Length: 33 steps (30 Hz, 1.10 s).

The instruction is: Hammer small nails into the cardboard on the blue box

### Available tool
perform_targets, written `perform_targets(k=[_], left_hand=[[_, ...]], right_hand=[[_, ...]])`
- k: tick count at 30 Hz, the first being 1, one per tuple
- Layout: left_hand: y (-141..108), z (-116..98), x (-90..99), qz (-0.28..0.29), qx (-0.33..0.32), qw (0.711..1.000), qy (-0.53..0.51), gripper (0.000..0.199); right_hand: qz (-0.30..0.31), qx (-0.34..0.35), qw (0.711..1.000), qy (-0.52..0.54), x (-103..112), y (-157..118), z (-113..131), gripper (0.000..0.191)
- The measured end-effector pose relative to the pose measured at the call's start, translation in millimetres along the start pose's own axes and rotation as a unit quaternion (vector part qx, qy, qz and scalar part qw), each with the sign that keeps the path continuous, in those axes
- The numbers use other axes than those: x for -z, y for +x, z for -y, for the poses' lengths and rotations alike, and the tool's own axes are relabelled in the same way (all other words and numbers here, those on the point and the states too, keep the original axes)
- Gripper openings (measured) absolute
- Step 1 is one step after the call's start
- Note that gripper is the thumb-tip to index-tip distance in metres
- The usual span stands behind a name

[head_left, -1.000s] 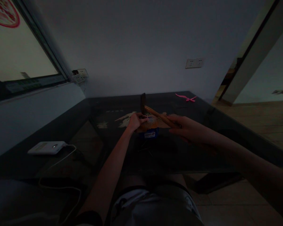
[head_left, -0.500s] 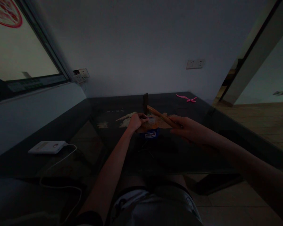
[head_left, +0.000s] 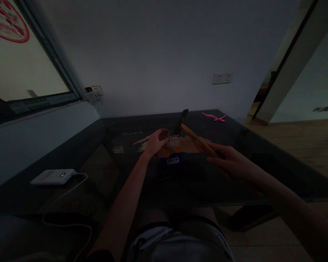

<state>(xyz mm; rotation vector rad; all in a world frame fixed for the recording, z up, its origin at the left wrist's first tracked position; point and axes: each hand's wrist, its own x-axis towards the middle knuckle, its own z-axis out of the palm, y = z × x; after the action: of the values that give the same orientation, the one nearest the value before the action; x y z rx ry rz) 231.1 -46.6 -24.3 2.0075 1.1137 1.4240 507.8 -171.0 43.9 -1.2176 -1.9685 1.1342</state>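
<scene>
My right hand (head_left: 224, 157) is closed round the wooden handle of a hammer (head_left: 195, 138), whose dark head (head_left: 181, 122) is tilted above the far side of a blue container (head_left: 172, 159) with a white label. My left hand (head_left: 157, 142) is at the left of an orange and clear thing (head_left: 176, 145) on top of the container. Its thumb and fingers are curled there, and what they grip, if anything, is too dark to make out. A pale brown, ragged-edged patch (head_left: 192, 145) shows behind the container on the dark table (head_left: 153, 185).
A white power bank (head_left: 54, 177) with a white cable lies at the left of the table. A pink ribbon-like item (head_left: 214, 116) lies near the back right corner. Wall sockets (head_left: 222, 78) are above the table, and a window is at the left.
The hammer and my right hand have moved to the right, and the hammer head now leans to the right. My left hand's fingers are slightly more raised. The view has shifted a little.
</scene>
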Motion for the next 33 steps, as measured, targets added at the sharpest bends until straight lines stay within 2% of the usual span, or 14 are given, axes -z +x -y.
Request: perform_targets(k=[4, 7, 11, 15, 16, 17, 18, 20, 22, 23, 27, 33], left_hand=[[-2, -12, 15.5, -0.065, -0.015, 0.998, 0.007, 0.021], [-6, -10, 22.7, -0.070, -0.010, 0.997, 0.031, 0.019], [-14, -7, 21.8, -0.049, -0.012, 0.994, 0.102, 0.018], [-38, -30, 15.3, -0.117, -0.071, 0.973, 0.188, 0.014], [-48, -38, 13.1, -0.118, -0.083, 0.969, 0.198, 0.013], [-59, -46, 10.6, -0.103, -0.090, 0.969, 0.205, 0.012], [-71, -53, 7.9, -0.062, -0.092, 0.971, 0.209, 0.012], [-96, -61, 3.0, 0.055, -0.079, 0.969, 0.228, 0.011], [-116, -61, 0.1, 0.144, -0.035, 0.953, 0.264, 0.009], [-124, -59, -0.1, 0.166, -0.005, 0.945, 0.283, 0.009], [-140, -46, 5.0, 0.194, 0.088, 0.917, 0.336, 0.012], [-147, -38, 9.7, 0.220, 0.121, 0.902, 0.350, 0.007]], right_hand=[[-0.044, -0.030, 0.997, 0.050, 3, -18, -15, 0.063], [-0.089, -0.053, 0.991, 0.080, 2, -31, -24, 0.066], [-0.126, -0.086, 0.982, 0.114, -4, -46, -31, 0.062], [-0.157, -0.104, 0.974, 0.127, -12, -64, -39, 0.059], [-0.165, -0.112, 0.971, 0.128, -13, -69, -42, 0.060], [-0.171, -0.121, 0.969, 0.130, -14, -74, -45, 0.060], [-0.174, -0.129, 0.967, 0.135, -15, -79, -49, 0.061], [-0.188, -0.143, 0.961, 0.148, -17, -87, -58, 0.062], [-0.202, -0.157, 0.953, 0.159, -18, -94, -66, 0.065], [-0.209, -0.166, 0.950, 0.162, -19, -97, -70, 0.067], [-0.239, -0.184, 0.937, 0.176, -23, -106, -84, 0.074], [-0.258, -0.171, 0.933, 0.181, -30, -107, -96, 0.067]])
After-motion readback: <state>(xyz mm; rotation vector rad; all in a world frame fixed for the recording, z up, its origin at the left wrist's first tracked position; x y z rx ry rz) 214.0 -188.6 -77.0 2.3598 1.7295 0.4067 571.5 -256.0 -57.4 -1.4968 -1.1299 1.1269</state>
